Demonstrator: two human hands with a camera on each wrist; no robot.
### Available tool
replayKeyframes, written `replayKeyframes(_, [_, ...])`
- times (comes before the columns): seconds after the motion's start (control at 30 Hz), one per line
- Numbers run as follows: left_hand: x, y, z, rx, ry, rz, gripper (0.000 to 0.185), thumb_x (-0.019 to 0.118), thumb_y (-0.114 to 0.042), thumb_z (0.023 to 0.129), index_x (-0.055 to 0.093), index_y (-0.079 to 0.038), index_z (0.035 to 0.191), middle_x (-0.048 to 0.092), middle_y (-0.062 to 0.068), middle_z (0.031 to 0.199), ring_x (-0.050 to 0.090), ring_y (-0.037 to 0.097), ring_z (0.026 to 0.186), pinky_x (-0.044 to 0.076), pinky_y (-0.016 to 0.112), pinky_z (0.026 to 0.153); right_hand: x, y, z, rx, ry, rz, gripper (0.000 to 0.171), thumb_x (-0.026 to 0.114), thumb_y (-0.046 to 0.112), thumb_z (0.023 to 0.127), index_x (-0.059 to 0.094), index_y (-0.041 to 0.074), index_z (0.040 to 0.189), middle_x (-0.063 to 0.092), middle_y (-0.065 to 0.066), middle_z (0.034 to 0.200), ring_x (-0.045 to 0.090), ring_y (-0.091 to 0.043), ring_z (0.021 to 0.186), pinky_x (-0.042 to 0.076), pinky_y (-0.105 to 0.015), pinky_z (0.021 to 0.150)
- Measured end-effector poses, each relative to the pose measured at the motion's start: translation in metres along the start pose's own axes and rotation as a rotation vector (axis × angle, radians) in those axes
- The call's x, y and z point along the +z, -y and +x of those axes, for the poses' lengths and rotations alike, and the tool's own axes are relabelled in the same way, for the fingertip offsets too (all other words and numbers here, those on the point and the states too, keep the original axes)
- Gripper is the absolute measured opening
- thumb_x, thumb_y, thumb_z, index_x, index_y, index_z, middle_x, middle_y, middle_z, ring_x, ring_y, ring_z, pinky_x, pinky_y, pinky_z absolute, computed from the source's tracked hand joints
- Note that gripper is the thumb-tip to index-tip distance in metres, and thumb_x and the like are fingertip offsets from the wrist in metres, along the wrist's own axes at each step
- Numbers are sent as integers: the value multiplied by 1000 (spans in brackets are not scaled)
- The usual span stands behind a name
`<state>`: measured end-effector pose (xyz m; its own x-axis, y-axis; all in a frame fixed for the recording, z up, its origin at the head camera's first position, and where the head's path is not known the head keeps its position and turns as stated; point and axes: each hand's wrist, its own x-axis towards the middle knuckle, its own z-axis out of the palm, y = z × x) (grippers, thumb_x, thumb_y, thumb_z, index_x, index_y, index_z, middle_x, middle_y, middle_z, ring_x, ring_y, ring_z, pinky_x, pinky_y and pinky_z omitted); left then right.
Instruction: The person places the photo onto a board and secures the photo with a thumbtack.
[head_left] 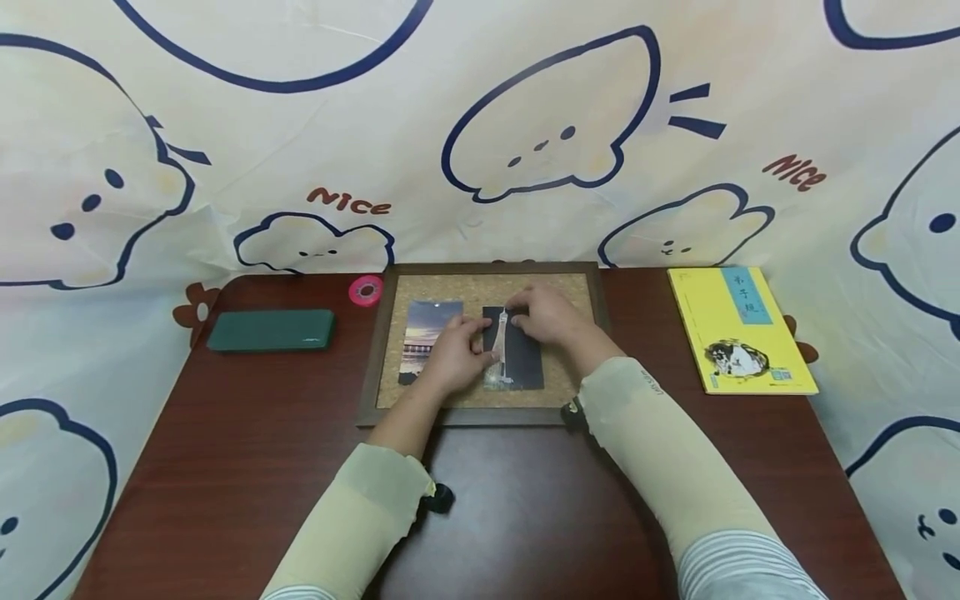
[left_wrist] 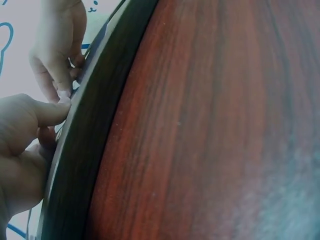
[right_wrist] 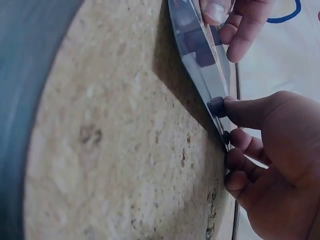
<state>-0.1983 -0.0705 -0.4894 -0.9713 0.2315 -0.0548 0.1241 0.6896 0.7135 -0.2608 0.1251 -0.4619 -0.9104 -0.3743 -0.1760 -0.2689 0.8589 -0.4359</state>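
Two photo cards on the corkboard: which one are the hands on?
The dark tower card, right of the sunset pier card. Both the left hand and right hand touch it; the pier card lies untouched.

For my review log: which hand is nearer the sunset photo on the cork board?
Left. The left hand lies just beside the sunset photo, at its right edge, pressing the dark tower photo. The right hand sits farther right, at that dark photo's top.
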Motion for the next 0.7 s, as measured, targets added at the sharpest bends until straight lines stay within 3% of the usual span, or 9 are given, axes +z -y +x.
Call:
replayKeyframes(0.23, [1,-2,2,17,-6,-36,63,80,-26,80,55,-16,136,50,2,113,54,13,75,46,31,68,3,-11,-8,-23,-49,56,39,66,26,91,63,20,129,55,-9,130,50,-30,120,40,-48,100])
replayKeyframes(0.47, [-2,-1,-1,54,-60,-160,65,79,-12,79,53,-16,138,51,4,112,55,14,79,50,29,68,8,-24,-23,-41,-164,171,49,70,27,88,59,12,132,60,-6,113,54,-22,97,45,-40,84])
replayKeyframes(0.7, [-13,6,-6,103,-114,-198,61,78,-11,79,55,-14,135,54,6,112,54,16,79,50,30,67,4,-29,-47,-54,-209,227,53,69,26,89,53,11,137,57,-7,125,58,-23,106,49,-42,87])
